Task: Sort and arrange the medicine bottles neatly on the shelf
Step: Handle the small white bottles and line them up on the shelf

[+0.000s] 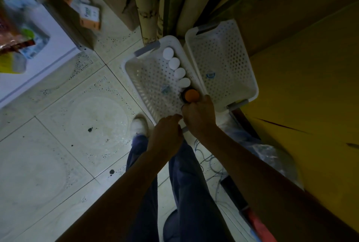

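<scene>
Head view, looking straight down; dim light.

Two white perforated plastic baskets stood side by side on the pale tiled floor (77, 105), long walls touching or nearly so. The left basket (147, 78) held a row of four white-capped bottles (179, 73) standing upright against its right wall, caps close together. At the near end of that row stood one dark bottle with an orange cap (192, 95), just beside the last white cap. A small bluish label (165, 88) lay on the basket bottom near the row. The right basket (223, 51) held only a small blue sticker (210, 75) on its bottom, as far as could be seen.

Right hand (200, 114): over the near right corner of the left basket, thumb on one side of the orange-capped bottle and fingers curled round the other, gripping it just under the cap.

Left hand (167, 131): at the near rim of the left basket, just beside the right hand, fingers curled downward. Whether they gripped the rim could not be told; the fingertips were hidden.

A grey handle (147, 48) sat at the far end of the left basket. A white shoe (138, 125) and blue trousers (186, 173) were below the hands. A yellow surface (301, 96) filled the right side, with loose cables (211, 164) and a clear plastic bag (262, 150) at its foot.
</scene>
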Action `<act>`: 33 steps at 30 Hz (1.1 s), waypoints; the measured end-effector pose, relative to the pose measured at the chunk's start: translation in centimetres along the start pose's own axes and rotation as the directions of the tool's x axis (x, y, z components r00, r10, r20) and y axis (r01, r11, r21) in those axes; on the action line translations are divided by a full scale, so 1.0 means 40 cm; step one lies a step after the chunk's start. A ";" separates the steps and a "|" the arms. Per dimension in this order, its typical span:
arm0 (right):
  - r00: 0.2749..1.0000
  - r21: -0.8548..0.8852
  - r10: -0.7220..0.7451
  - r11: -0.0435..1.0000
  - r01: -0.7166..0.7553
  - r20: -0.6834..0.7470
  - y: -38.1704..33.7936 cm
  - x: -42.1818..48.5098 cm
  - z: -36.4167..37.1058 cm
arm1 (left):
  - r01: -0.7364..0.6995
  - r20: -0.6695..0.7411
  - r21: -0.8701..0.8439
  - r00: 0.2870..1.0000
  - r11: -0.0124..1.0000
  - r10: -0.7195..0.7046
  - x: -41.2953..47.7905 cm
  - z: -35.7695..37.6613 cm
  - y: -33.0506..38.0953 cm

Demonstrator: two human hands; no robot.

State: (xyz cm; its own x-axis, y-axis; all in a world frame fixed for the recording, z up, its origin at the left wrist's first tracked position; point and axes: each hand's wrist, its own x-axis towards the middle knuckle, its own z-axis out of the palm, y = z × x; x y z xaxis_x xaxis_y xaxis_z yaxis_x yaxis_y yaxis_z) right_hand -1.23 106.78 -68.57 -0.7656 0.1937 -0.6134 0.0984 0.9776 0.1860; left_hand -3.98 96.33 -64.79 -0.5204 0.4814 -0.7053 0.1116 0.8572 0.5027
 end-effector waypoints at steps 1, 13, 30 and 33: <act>1.000 0.027 -0.020 0.999 0.021 -0.004 0.003 0.001 0.000 | 0.023 0.016 -0.044 1.000 0.999 -0.022 0.014 -0.002 0.009; 0.960 0.380 0.220 0.914 -0.142 -0.172 0.138 -0.096 0.056 | 0.111 0.206 -0.050 0.974 0.993 -0.098 0.147 0.048 0.025; 0.859 0.392 -0.017 0.885 0.251 -0.511 -0.041 -0.250 -0.395 | 0.078 -0.540 0.165 0.841 0.983 0.024 -0.284 -0.304 0.006; 0.749 0.291 -0.192 0.838 0.461 -0.634 -0.158 -0.308 -0.564 | 0.197 -0.759 0.172 0.651 0.965 0.002 -0.438 -0.413 -0.042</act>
State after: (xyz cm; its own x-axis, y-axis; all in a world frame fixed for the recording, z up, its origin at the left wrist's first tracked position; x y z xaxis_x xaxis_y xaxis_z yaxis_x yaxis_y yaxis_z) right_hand -6.76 96.36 -44.89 -0.9955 -0.0942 -0.0087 -0.0852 0.9328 -0.3501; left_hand -9.02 83.44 -45.02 -0.9812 0.1763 -0.0789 0.1505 0.9538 0.2602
